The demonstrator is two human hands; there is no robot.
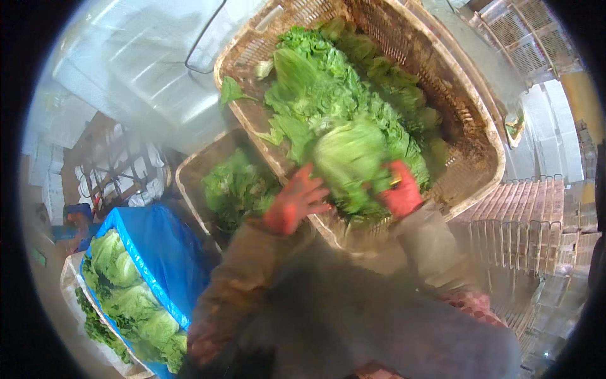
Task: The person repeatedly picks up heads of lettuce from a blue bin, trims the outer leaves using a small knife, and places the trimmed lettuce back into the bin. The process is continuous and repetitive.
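Observation:
Both my hands wear red gloves, over the front end of a large dirt-stained plastic crate (478, 182). A pale green lettuce head (350, 149), blurred, lies between them on a heap of leafy lettuce (326, 90). My left hand (296, 201) is at the left of the head, fingers spread, above the crate's near rim; I see nothing in its grasp. At the head's right side my right hand (402, 192) is curled around a small yellow object (396, 180), mostly hidden by the fingers. Its fingertips meet the leaves by the head.
A smaller crate (189, 201) with loose green leaves (236, 182) stands left of the big one. Lower left, a crate lined with blue plastic (165, 251) holds several lettuce heads (137, 298). Stacked crates (511, 227) stand to the right. Clear plastic sheeting (151, 61) covers the upper left.

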